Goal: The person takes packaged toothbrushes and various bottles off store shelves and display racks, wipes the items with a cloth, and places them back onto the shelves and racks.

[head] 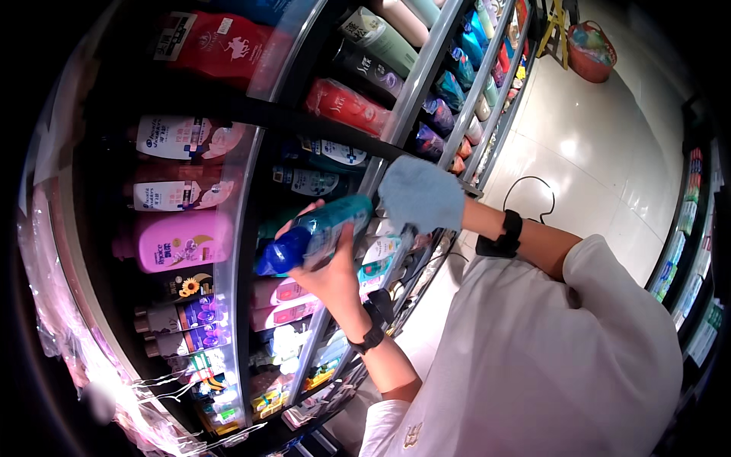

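Note:
My left hand [326, 280] grips a teal, see-through shampoo-type bottle [320, 225] with a blue cap. The bottle is tilted, its capped end pointing to the lower left of the view, and it looks slightly blurred. A light blue cloth [421, 191] covers my right hand [469, 215], whose fingers are hidden in it. The cloth is close by the bottle's base; whether they touch I cannot tell. Both hands are in front of a dark shelf unit [247, 240]. A pink Rejoice bottle [185, 243] stands on it beside white-labelled Head & Shoulders bottles [171, 137].
Clear plastic strips [234, 228] edge the shelves. Several dark and red Sleek packages [348, 108] stand nearby. A black cable [551, 194] curves over the tiled floor [577, 165]. Farther off are a yellow stepladder [551, 34] and a filled red basket [588, 68]. Another stocked shelf [679, 268] lines the right.

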Demonstrator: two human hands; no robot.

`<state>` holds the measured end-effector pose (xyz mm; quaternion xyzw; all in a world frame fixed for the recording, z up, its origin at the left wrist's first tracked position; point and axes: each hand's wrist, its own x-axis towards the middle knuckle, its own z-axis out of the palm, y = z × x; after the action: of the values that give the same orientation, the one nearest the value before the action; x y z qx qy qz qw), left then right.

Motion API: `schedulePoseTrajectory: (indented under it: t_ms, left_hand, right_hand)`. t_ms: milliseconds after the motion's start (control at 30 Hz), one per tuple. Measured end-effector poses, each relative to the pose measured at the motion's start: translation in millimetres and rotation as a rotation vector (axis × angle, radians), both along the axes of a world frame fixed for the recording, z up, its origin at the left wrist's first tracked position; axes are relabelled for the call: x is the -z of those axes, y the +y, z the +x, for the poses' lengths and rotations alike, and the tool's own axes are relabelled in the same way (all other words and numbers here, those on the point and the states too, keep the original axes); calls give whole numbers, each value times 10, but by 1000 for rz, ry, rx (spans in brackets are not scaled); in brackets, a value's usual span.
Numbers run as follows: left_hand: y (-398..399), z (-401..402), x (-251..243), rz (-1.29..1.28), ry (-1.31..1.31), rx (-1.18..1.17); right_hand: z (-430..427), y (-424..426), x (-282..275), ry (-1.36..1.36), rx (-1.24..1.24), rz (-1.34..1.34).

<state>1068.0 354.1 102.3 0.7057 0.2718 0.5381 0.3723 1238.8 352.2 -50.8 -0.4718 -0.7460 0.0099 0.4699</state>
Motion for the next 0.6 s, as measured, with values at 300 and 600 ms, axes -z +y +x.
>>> schedulePoseTrajectory:
  t_ms: [300,600]
  left_hand:
    - [437,181,218,-6,173,-37]
    - [635,150,380,-68,189,-171]
  right_hand:
    - [225,-70,396,1104,-608,10]
    - [297,-345,128,1566,-749,-164]
